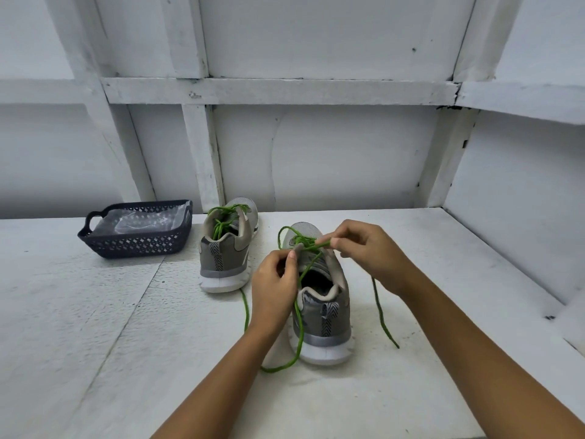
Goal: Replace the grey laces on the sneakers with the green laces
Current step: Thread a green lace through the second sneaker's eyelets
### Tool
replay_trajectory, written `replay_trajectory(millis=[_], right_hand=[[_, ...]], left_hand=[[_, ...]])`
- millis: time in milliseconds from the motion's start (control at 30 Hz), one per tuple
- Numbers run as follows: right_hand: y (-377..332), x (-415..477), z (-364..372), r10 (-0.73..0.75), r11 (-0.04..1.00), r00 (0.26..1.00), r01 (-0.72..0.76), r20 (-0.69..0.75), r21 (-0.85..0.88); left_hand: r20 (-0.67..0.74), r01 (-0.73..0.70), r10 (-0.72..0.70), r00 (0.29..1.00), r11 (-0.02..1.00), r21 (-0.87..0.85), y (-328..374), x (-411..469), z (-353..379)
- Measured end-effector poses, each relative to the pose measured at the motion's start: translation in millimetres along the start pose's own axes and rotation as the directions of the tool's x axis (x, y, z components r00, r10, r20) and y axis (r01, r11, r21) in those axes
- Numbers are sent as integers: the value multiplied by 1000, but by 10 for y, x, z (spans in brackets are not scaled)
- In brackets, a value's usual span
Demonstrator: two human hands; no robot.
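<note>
Near middle of the table [95,343]: near sneaker [319,299] stands heel toward the person and toe pointing far, so its long axis runs near-to-far.
Lace position: green lace [299,315] is threaded at the top of that shoe. A short stretch of it lies left-to-right between the two hands, just above the tongue.
Left hand [273,286]: fingers curled, thumb raised, pinching the lace at the left edge of the tongue.
Right hand [364,251]: thumb and forefinger pinch the lace just right of the tongue, the other fingers loosely bent.
Key relation: both pinch points sit close together over the shoe's throat, the right one slightly farther away. Any pull or tie, as I judge it, runs crosswise to the shoe's long axis.
Loose ends: one strand drops over the heel and loops on the table near the sole. Another trails to the right of the shoe, and a third bit shows left of the left wrist.
Far sneaker [226,245]: already carries a second green lace [221,217], so by my reckoning the task is in its last stage.
Basket [136,236]: far left, holding a clear plastic bag [142,221].
Hard to make out: the fingers cover the top eyelets and any knot. Whether the left pinch also catches the tongue cannot be told, and no grey laces are identifiable.
</note>
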State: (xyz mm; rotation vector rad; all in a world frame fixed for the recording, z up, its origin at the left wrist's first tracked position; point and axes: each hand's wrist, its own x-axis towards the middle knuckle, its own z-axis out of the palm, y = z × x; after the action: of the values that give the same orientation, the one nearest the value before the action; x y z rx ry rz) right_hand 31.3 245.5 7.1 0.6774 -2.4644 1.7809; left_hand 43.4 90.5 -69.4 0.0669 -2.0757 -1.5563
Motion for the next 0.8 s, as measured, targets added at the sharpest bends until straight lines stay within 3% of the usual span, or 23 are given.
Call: replay_trajectory(millis=[367, 600, 667, 800], right_hand=[[-221, -350, -371, 29, 904, 996, -61, 81, 422], [-301, -405, -337, 35, 862, 987, -109, 156, 496], [-369, -360, -283, 52, 852, 992, -106, 119, 513], [-547, -122, -182, 170, 811, 980, -82, -99, 580]], left_hand=[[3, 48, -48, 999, 999, -11, 59, -6, -4], [37, 47, -47, 998, 999, 4, 133, -13, -37], [63, 38, -41, 997, 998, 49, 137, 25, -49], [19, -73, 71, 997, 985, 158, 274, 79, -90]])
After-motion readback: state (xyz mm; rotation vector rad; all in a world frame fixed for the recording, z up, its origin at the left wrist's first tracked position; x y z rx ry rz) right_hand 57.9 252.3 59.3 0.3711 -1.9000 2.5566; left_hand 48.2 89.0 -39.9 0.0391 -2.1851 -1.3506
